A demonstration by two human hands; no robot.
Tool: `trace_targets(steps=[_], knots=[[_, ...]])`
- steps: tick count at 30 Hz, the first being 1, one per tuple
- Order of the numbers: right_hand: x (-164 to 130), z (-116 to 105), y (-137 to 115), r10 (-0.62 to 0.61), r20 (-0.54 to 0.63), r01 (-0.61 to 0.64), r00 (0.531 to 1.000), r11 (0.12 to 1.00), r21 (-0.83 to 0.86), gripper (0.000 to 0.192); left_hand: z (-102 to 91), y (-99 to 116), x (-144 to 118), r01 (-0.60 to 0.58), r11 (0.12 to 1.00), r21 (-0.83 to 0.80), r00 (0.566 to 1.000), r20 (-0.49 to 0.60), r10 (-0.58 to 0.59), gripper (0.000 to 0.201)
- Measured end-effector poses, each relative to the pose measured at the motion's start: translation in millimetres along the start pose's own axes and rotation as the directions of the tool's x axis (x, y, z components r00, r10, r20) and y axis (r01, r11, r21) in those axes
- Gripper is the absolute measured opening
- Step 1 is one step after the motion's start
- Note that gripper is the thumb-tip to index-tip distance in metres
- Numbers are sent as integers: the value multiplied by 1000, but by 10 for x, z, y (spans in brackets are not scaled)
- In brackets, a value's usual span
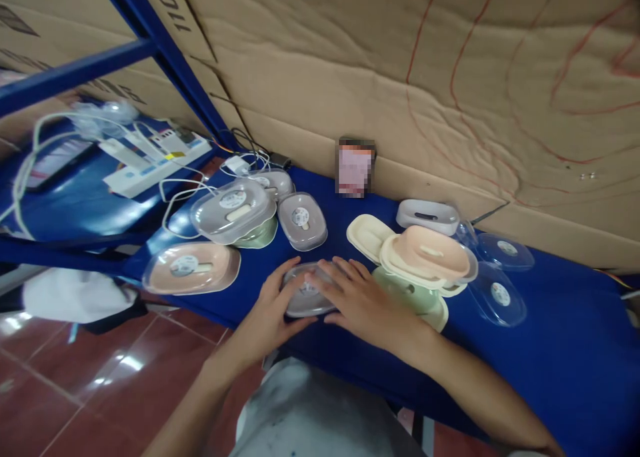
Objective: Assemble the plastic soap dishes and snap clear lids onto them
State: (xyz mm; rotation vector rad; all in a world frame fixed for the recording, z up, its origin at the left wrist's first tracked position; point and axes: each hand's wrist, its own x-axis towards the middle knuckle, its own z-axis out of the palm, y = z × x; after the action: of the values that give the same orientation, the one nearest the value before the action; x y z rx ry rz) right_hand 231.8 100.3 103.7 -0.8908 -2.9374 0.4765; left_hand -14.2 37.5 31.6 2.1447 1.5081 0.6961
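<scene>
A grey oval soap box with a clear lid (306,296) lies on the blue table (560,350) near its front edge. My left hand (273,310) cups its left side and my right hand (365,300) presses over its right side and top. Both hands grip the same box. Just right of my right hand stands a stack of soap boxes: a pink one (430,252) on top, a green one (415,296) beneath, and a cream tray (367,236) beside them.
To the left are a closed pink box (191,268), a grey box on a green one (234,209) and a small grey box (302,221). Loose clear lids (496,293) lie right. A white tray (427,215), power strip (150,160), cables and a cardboard wall are behind.
</scene>
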Motion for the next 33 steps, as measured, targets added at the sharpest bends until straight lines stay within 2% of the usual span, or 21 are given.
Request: trace_targets(steps=[5, 9, 11, 15, 17, 19, 22, 25, 27, 30, 33], knots=[[-73, -97, 189, -25, -47, 29, 999, 996, 87, 56, 194, -30, 11, 95, 971, -221, 989, -89, -117, 112], [-176, -173, 430, 2, -137, 8, 991, 998, 68, 50, 300, 8, 46, 67, 978, -200, 987, -127, -93, 125], [-202, -227, 570, 33, -189, -34, 981, 999, -4, 49, 329, 57, 93, 47, 988, -149, 989, -130, -66, 122], [-212, -390, 787, 130, -274, -188, 953, 963, -195, 54, 339, 168, 201, 0, 997, -80, 998, -56, -4, 102], [-215, -455, 810, 201, -323, -289, 925, 924, -252, 54, 341, 205, 236, 11, 996, -90, 999, -42, -15, 96], [-225, -479, 754, 235, -339, -332, 911, 905, -265, 51, 347, 223, 248, 37, 992, -118, 998, -46, -43, 92], [-245, -452, 553, 178, -263, -229, 948, 957, -178, 43, 355, 236, 235, 67, 976, -207, 992, -91, -88, 93], [-242, -418, 342, 11, -139, -6, 990, 999, 34, 43, 366, 260, 227, 78, 933, -352, 973, -178, -149, 98], [-222, -416, 270, -66, -83, 77, 994, 988, 135, 41, 386, 282, 251, 44, 900, -433, 955, -247, -165, 101], [-198, -428, 271, -67, -51, 75, 996, 982, 171, 30, 426, 311, 332, -59, 861, -505, 938, -322, -125, 109], [-213, -434, 313, -51, -70, 63, 996, 981, 183, 31, 442, 347, 428, -115, 827, -550, 928, -357, -109, 114]])
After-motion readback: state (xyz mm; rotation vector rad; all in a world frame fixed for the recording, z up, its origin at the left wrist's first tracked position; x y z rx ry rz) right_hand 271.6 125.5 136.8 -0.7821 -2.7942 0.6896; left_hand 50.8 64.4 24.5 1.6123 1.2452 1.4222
